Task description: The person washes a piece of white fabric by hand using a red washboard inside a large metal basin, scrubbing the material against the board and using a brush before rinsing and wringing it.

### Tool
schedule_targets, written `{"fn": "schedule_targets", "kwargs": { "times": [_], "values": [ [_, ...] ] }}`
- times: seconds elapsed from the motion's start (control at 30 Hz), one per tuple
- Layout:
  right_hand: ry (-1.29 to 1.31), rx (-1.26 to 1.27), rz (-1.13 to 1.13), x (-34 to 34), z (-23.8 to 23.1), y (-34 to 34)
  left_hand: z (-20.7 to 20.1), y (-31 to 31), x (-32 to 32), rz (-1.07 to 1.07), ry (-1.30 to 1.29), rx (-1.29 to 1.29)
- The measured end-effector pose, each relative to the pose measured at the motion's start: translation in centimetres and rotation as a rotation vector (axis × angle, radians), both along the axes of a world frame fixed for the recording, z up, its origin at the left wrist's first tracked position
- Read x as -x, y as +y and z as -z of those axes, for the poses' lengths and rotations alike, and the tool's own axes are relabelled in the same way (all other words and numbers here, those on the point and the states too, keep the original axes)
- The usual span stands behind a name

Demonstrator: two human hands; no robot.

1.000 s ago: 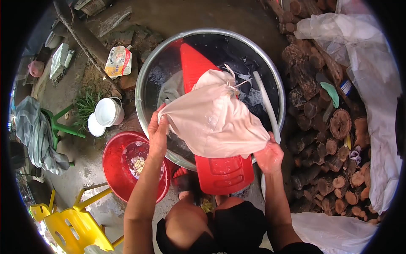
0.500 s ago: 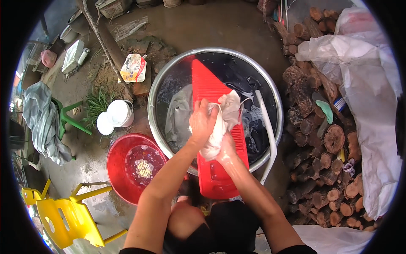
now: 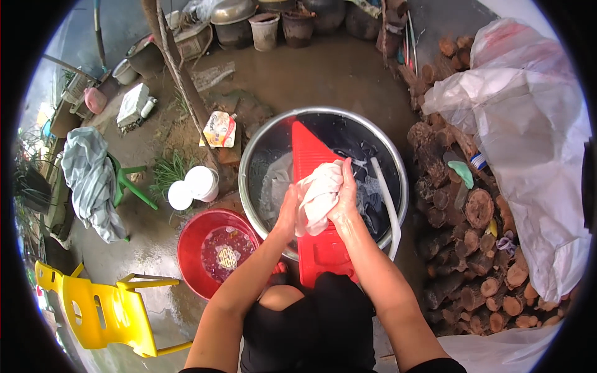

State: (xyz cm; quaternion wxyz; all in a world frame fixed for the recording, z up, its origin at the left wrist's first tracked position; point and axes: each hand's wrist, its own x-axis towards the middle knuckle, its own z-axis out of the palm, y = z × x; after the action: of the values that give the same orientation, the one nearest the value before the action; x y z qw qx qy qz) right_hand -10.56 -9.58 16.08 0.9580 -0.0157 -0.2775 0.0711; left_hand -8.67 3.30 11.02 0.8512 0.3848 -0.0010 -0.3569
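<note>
Between my two hands is a bunched, wet white cloth (image 3: 320, 198). My left hand (image 3: 288, 211) presses its left side, and my right hand (image 3: 346, 199) cups it from the right with the thumb up. Below the cloth a red washboard (image 3: 309, 146) leans in a large metal basin (image 3: 250, 163), its lower end over the near rim. Dark clothes (image 3: 368, 205) soak in the water on the right of the board, and a pale cloth (image 3: 278, 180) lies in it on the left. A white hose (image 3: 387, 202) hangs over the basin's right rim.
A red plastic basin (image 3: 188, 248) holding water stands at the near left, beside a yellow chair (image 3: 115, 311). White buckets (image 3: 202, 181), a detergent pouch (image 3: 219, 129) and a green stool (image 3: 127, 183) draped with striped cloth (image 3: 90, 168) lie farther left. Stacked logs (image 3: 479, 208) line the right, partly under plastic sheeting (image 3: 528, 124).
The cloth has been gathered into a rounder bundle and lifted off the board, with my hands now on either side of it. My view has tilted upward, showing more pots at the back.
</note>
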Motion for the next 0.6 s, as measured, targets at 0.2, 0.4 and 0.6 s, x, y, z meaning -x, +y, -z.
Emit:
{"fn": "schedule_targets", "kwargs": {
  "times": [0.2, 0.4, 0.6],
  "values": [
    [0.722, 0.351, 0.561, -0.6, -5.0, 1.7, -4.8, 0.7, 0.7, -0.1, -0.213, -0.013],
    [1.072, 0.549, 0.449, -0.6, -8.2, 6.2, -15.4, 1.6, -3.7, -0.331, -0.365, 0.058],
    [0.702, 0.095, 0.543, 1.5, -4.6, 5.2, -13.3, -0.8, 6.2, -0.4, -1.712, -0.723]
  ]
}}
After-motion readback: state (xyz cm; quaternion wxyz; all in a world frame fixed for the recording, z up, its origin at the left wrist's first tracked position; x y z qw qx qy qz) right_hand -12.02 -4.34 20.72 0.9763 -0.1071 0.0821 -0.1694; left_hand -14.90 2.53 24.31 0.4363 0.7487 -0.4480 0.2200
